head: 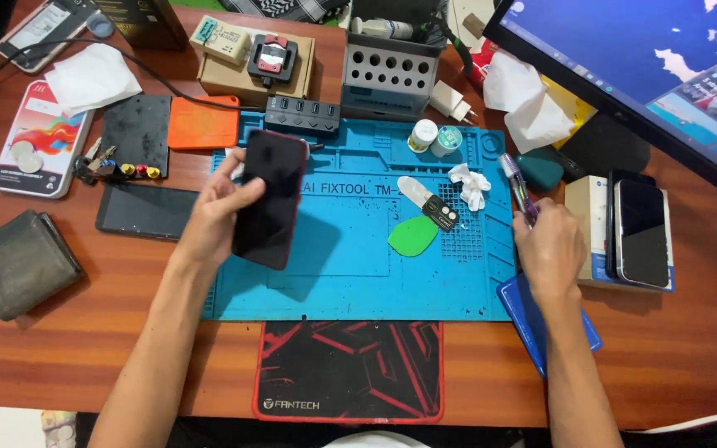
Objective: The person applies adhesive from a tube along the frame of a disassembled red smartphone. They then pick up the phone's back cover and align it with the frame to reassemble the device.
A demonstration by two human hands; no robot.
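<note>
Left hand (213, 211) has the dark phone (269, 199) lifted off the blue work mat (350, 265), fingers wrapped round its left edge, screen side up and tilted, likely to keep the glass facing the eye. Right hand (548, 249) sits at the mat's right edge, fingers closed round a slim purple-tipped tool (516, 187) pointing up and away, clear of the phone. Between the hands lie a green pick (412, 236), a white-and-black pry tool (426, 202) and a crumpled tissue (469, 184), so the mat's middle is cluttered. On the wooden table (126, 332): another dark phone (147, 211) to the left, a grey cloth (20, 261), and a boxed phone (641, 232) under the monitor (649, 75).
</note>
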